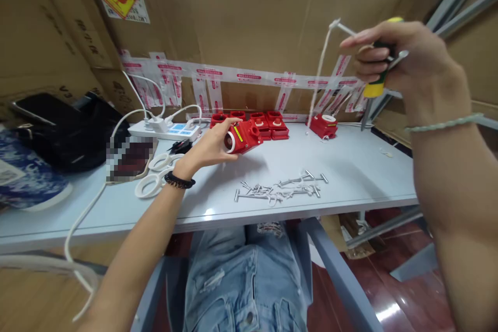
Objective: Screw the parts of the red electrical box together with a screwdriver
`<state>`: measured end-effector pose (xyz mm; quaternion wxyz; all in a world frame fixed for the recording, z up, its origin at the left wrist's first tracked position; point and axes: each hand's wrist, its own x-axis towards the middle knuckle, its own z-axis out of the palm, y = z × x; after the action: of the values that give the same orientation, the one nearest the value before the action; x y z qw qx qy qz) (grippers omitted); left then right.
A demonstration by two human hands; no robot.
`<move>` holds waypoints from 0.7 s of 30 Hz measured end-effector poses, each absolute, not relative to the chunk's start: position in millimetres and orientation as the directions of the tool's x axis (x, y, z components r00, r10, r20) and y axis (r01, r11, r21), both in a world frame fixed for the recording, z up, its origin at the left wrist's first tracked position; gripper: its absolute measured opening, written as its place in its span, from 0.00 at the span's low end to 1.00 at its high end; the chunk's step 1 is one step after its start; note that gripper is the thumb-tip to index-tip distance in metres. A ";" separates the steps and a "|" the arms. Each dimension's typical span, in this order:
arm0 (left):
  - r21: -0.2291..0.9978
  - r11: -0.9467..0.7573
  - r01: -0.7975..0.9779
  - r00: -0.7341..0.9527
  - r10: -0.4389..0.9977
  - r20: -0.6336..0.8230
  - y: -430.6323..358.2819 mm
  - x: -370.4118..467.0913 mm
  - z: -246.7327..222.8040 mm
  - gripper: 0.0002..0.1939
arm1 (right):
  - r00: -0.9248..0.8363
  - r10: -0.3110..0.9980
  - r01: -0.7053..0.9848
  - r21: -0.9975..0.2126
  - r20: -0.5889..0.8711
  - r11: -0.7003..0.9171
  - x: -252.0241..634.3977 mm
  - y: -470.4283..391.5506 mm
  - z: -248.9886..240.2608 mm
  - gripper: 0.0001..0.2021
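My left hand (pixel 212 148): fingers curled round a red box (pixel 248 136), above the table's middle; my right hand (pixel 397 54), raised at right: fingers closed on a yellow-green screwdriver (pixel 375 88) and a metal rod (pixel 346 28), white cord (pixel 319 70) hanging; T-bars (pixel 252 196), near side; more red boxes (pixel 277 127), far side

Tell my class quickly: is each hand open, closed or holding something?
Left hand: gripping a red unit.
Right hand: closed around a yellow-and-dark handle, with a metal rod and white cord.
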<state>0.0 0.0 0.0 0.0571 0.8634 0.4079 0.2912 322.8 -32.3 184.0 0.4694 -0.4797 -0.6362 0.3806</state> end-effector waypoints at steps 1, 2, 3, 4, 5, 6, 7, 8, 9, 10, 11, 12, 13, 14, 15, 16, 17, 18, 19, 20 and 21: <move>0.337 -0.661 0.670 0.498 0.737 0.456 -0.3 0.1 0.3 0.41 | -0.087 0.961 0.246 -0.930 0.261 0.275 320.9 -34.2 186.7 0.11; 0.338 -0.662 0.669 0.499 0.737 0.456 -0.5 0.2 0.6 0.41 | -0.083 0.956 0.246 -0.924 0.280 0.292 318.6 -35.6 188.4 0.10; 0.340 -0.662 0.668 0.500 0.737 0.454 -0.6 0.2 0.7 0.41 | -0.089 0.952 0.250 -0.919 0.291 0.305 316.1 -36.4 188.9 0.10; 0.343 -0.660 0.669 0.498 0.740 0.452 -0.7 0.2 0.8 0.41 | -0.106 0.950 0.259 -0.915 0.293 0.311 313.7 -36.6 188.1 0.09; 0.343 -0.657 0.671 0.497 0.742 0.450 -0.7 0.2 0.8 0.41 | -0.130 0.947 0.267 -0.909 0.294 0.318 311.5 -36.1 185.9 0.09; 0.342 -0.656 0.672 0.495 0.742 0.452 -0.6 0.1 0.7 0.42 | -0.157 0.945 0.285 -0.902 0.288 0.323 309.7 -35.0 182.4 0.08; 0.340 -0.657 0.673 0.493 0.741 0.455 -0.5 0.1 0.6 0.41 | -0.195 0.943 0.317 -0.893 0.268 0.319 308.2 -33.4 177.9 0.07; 0.337 -0.658 0.674 0.492 0.740 0.459 -0.3 0.0 0.5 0.41 | -0.225 0.941 0.363 -0.875 0.253 0.322 307.1 -31.5 172.5 0.05; 0.334 -0.659 0.674 0.492 0.738 0.462 -0.1 -0.1 0.4 0.41 | -0.266 0.938 0.422 -0.848 0.220 0.319 306.4 -29.4 166.5 0.05; 0.329 -0.659 0.676 0.492 0.737 0.464 0.1 -0.2 0.4 0.41 | -0.315 0.933 0.478 -0.821 0.173 0.313 306.0 -27.2 160.2 0.07; 0.322 -0.658 0.680 0.492 0.736 0.465 0.3 -0.3 0.3 0.41 | -0.365 0.921 0.520 -0.791 0.135 0.323 306.0 -24.9 153.7 0.08; 0.313 -0.656 0.687 0.491 0.736 0.466 0.4 -0.6 0.3 0.41 | -0.408 0.907 0.561 -0.754 0.107 0.341 306.4 -22.6 147.2 0.08; 0.304 -0.653 0.694 0.489 0.737 0.466 0.6 -0.9 0.3 0.41 | -0.429 0.900 0.607 -0.715 0.072 0.347 307.1 -20.2 140.6 0.09; 0.296 -0.647 0.702 0.486 0.740 0.464 0.8 -1.3 0.3 0.41 | -0.433 0.901 0.654 -0.677 0.029 0.336 308.1 -17.4 133.8 0.11; 0.290 -0.641 0.710 0.483 0.744 0.462 1.0 -1.8 0.3 0.41 | -0.438 0.899 0.694 -0.642 -0.018 0.325 309.5 -14.3 126.7 0.12; 0.285 -0.636 0.717 0.480 0.747 0.460 1.2 -2.3 0.3 0.41 | -0.455 0.887 0.726 -0.610 -0.077 0.319 311.2 -10.7 119.1 0.13; 0.282 -0.631 0.722 0.477 0.750 0.458 1.5 -2.9 0.2 0.41 | -0.470 0.871 0.759 -0.570 -0.143 0.316 313.0 -6.6 111.1 0.14; 0.279 -0.628 0.727 0.475 0.752 0.456 1.8 -3.5 0.0 0.41 | -0.475 0.856 0.791 -0.525 -0.204 0.314 314.8 -2.2 102.6 0.15; 0.275 -0.626 0.730 0.475 0.753 0.455 2.2 -4.0 -0.2 0.40 | -0.470 0.843 0.826 -0.467 -0.262 0.316 316.3 2.4 93.7 0.16; 0.271 -0.625 0.732 0.475 0.753 0.455 2.4 -4.4 -0.4 0.40 | -0.457 0.833 0.857 -0.404 -0.311 0.320 317.3 6.7 84.7 0.16; 0.269 -0.624 0.734 0.475 0.754 0.454 2.6 -4.7 -0.5 0.40 | -0.447 0.829 0.877 -0.348 -0.337 0.331 317.6 10.6 75.6 0.15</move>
<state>-4.7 2.6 -0.5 0.0183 0.8585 0.4333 0.2737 317.6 10.6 75.6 -0.0490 -0.5238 -0.8143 0.2454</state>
